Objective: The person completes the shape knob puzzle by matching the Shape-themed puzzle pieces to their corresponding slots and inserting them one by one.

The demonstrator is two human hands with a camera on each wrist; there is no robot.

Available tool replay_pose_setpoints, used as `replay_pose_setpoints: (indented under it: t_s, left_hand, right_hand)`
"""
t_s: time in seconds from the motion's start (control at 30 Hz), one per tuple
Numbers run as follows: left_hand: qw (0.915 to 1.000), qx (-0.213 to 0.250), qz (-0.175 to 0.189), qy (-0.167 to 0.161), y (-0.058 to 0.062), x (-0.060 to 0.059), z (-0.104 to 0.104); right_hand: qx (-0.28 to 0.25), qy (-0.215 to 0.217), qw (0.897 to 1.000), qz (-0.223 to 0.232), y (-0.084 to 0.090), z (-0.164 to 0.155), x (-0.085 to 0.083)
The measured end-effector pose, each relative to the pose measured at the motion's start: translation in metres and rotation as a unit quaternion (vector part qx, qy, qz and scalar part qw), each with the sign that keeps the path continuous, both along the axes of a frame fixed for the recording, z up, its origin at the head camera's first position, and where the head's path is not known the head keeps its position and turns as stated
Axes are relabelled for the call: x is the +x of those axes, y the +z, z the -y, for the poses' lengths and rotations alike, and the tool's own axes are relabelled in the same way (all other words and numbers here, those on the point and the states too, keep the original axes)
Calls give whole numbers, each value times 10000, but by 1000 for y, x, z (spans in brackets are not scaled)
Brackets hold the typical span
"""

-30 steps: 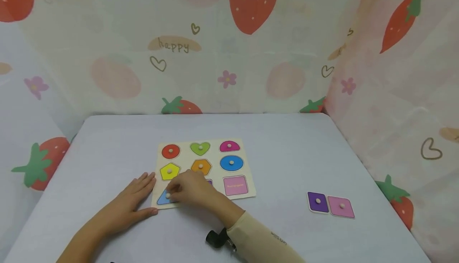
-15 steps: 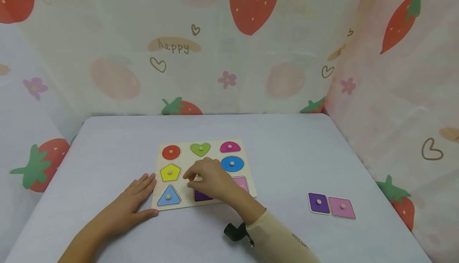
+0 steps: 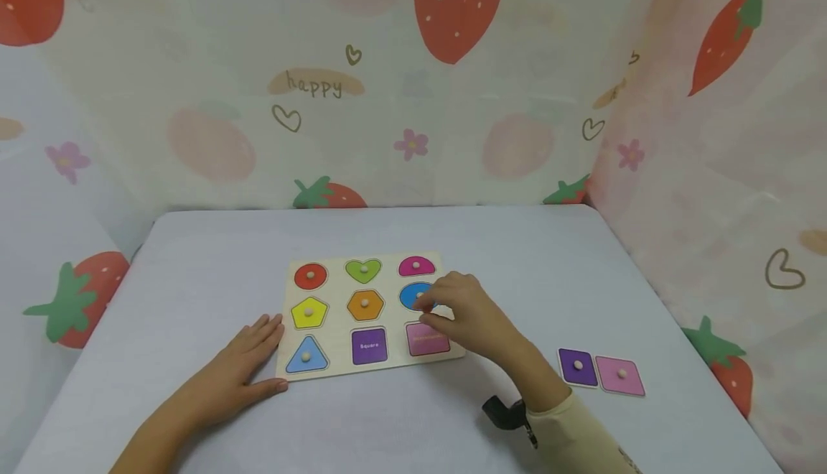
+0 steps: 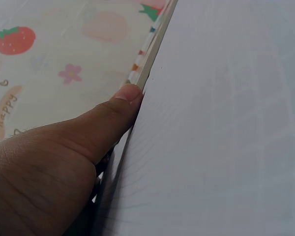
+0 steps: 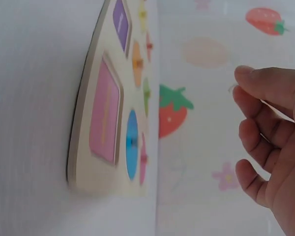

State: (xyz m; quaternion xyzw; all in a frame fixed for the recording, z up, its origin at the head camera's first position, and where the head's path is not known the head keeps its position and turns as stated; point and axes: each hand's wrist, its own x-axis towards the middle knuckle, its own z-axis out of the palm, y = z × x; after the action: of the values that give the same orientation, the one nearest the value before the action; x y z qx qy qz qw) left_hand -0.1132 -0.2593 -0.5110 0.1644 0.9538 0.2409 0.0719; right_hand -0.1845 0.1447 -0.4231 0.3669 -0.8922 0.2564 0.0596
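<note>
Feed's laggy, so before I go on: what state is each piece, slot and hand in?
Board: flat, seven pieces seated.
Square slot: empty.
Rectangle slot: empty.
Purple piece: loose on the table.
Pink piece: loose, beside it.
Left hand: flat, thumb against the board's edge.
Right hand: at the blue oval, grip unclear.

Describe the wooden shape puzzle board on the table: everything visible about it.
The puzzle board is a thin, pale, wood-looking square lying flat on the grey table. It holds three rows of three: seven knobbed pieces and two empty recesses, a purple one printed "Square" and a pink one. The left hand lies flat on the table with its thumb against the board's left edge; the right hand hovers over the blue oval.
</note>
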Motion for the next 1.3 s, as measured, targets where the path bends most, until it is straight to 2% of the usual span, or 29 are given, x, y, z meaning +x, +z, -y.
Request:
replay_pose_setpoints:
  t_s: [0.13,0.3,0.5,0.73,1.03,1.3]
  left_hand:
    - [10000,37,67,37,2,0,1]
    - [9999,55,140,36,5,1,0]
    - [9999,27,84,56,4,3,5]
    - [10000,43,-65,59,1,2,3]
    - [10000,24,-2,86,3,4,6]
    - [9999,36,74,75,2,2,2]
  right_hand:
    - [34,-199,9997,-170,5,-25,4]
    - [-127,-380,9985,-378,4,-58,11]
    - [-236,-614,9971,-385,-7,-93,18]
    - [-242,-774,9933,-818,-22,-140,31]
    - [-114,-1230,9907,-563,-30,-183,47]
    - [377,-1376,9892,-322,-36,-209,52]
